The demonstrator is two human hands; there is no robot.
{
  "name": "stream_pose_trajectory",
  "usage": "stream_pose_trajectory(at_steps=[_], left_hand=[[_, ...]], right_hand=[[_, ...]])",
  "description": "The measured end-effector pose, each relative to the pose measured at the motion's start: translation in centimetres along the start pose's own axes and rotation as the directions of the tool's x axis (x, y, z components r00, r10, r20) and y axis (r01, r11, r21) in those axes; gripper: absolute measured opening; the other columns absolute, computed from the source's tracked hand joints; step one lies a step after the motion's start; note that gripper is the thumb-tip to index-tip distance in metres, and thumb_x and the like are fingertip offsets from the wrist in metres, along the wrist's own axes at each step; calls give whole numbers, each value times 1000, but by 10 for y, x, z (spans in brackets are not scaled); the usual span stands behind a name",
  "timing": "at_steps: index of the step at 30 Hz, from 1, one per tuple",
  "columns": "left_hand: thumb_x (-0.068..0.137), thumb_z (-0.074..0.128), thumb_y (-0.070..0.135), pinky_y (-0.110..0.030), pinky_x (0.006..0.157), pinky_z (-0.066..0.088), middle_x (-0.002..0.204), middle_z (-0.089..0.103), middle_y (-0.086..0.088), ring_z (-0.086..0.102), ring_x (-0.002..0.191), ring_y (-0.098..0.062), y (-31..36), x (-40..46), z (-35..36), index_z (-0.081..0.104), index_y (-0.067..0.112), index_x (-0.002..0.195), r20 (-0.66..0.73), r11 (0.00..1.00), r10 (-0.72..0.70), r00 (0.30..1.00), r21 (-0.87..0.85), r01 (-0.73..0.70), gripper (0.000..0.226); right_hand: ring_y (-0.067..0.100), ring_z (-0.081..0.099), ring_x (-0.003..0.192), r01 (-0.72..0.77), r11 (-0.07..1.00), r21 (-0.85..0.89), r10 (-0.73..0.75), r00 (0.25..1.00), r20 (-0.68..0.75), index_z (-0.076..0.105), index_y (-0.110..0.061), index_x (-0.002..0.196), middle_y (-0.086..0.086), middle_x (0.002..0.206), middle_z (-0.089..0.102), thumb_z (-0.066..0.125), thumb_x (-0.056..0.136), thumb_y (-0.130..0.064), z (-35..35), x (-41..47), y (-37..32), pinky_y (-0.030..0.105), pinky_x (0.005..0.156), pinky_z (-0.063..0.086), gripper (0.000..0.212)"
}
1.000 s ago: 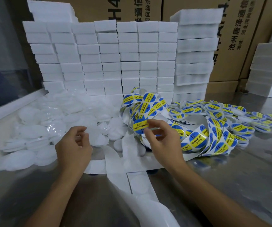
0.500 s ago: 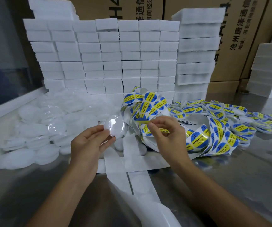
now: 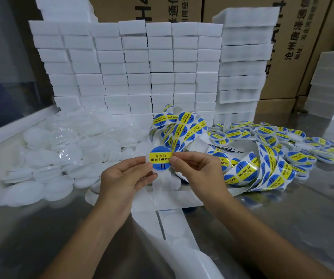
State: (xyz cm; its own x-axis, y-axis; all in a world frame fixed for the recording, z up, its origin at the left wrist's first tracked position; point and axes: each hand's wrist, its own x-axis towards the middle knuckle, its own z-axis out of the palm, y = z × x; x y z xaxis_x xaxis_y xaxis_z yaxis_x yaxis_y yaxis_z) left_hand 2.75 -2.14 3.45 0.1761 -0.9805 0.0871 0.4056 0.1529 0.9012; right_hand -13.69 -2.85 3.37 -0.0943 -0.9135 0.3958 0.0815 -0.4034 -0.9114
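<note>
Blue-and-yellow label lies over the clear lid above the counter, its yellow band running from the left hand, which pinches the lid's rim, to the right hand, which pinches the label's right edge.

Steel table, clear lids, sticker strip, labelled lids, foam blocks

packing workshop | stacked white foam blocks – shipping cartons – label rolls
</note>
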Motion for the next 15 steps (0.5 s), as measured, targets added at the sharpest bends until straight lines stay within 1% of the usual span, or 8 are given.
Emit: stream_pose_trajectory(at_steps=[2, 4, 7, 10, 15], left_hand=[[68, 75, 0, -27, 62, 59, 81, 74, -18, 72, 70, -25, 0, -1, 1, 70, -1, 89, 1, 1000, -9, 1000, 11, 9, 21], [70, 75, -1, -27, 62, 59, 82, 75, -18, 72, 70, -25, 0, -1, 2, 70, -2, 90, 1, 1000, -12, 1000, 15, 12, 21], [64, 76, 4, -27, 62, 59, 83, 75, -18, 72, 71, -25, 1, -2, 2, 70, -2, 92, 5, 1000, -10, 1000, 17, 10, 29], [69, 74, 1, -27, 62, 59, 82, 74, -19, 72, 70, -26, 1, -2, 2, 69, -2, 92, 14, 1000, -13, 1000, 15, 13, 24], [74, 72, -3, -27, 62, 59, 79, 75, -16, 72, 67, -25, 0, -2, 1, 70, 0, 89, 14, 999, 16, 1000, 40, -16, 15]], right_hand=[[25, 73, 80, 3, 1000, -26, -2, 1000, 12, 77, -25, 79, 3, 80, 77, 77, 81, -8, 0, 0, 0, 26, 76, 59, 18], [23, 73, 80, 4, 1000, -30, -3, 1000, 14, 77, -26, 79, 2, 80, 77, 77, 81, -8, 0, -1, 0, 25, 75, 59, 18], [27, 73, 83, -3, 999, -34, 3, 1000, 15, 77, -24, 81, 3, 82, 77, 77, 82, -9, -1, 0, 0, 27, 76, 60, 16], [30, 72, 85, -12, 999, -31, 12, 1000, 14, 77, -25, 81, 4, 82, 77, 77, 82, -8, -1, -1, 0, 30, 78, 59, 16], [27, 73, 84, -3, 998, -61, 5, 1000, 27, 77, -30, 79, 1, 82, 77, 77, 83, -11, -1, -1, 1, 32, 79, 61, 19]])
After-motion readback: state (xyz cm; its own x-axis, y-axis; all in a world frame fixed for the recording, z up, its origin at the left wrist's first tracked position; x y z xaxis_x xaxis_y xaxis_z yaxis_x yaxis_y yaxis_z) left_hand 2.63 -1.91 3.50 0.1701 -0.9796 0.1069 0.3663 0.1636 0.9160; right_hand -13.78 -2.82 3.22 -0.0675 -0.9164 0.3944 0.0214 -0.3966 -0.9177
